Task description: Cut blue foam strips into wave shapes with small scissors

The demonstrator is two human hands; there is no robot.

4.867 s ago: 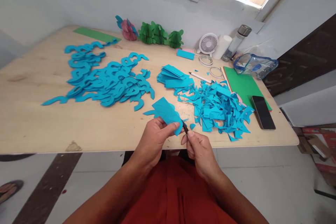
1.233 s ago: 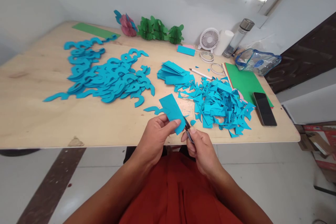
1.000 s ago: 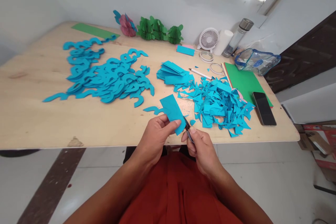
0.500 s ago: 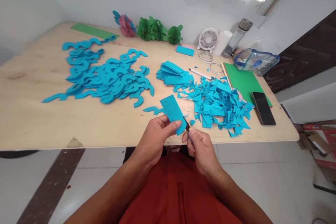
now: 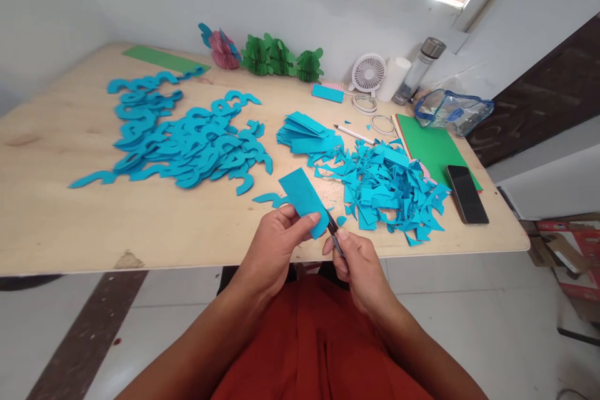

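Between thumb and fingers, my left hand [image 5: 279, 244] pinches a blue paper strip [image 5: 301, 192], tilted above the table's front edge. Its lower end has a rounded cut edge. My right hand [image 5: 356, 253] is closed round a pair of scissors [image 5: 334, 228], whose dark blades meet the strip's right edge; the handles are mostly hidden by the fingers. Just beyond the strip lies a wavy blue cut-out [image 5: 269, 199]. To the right spreads a heap of blue paper scraps [image 5: 387, 184], with a stack of blue strips [image 5: 304, 131] behind it.
A large pile of wavy blue cut-outs [image 5: 187, 144] covers the table's left middle. Green paper ornaments [image 5: 279, 55], a small fan [image 5: 369, 73] and a bottle [image 5: 419, 72] stand along the wall. A phone [image 5: 467, 194] rests by the green sheets [image 5: 429, 150] at right.
The scissor blades have shifted slightly along the strip's right edge, and the strip has tilted a little to the left. The camera view has moved slightly; both hands keep their holds.
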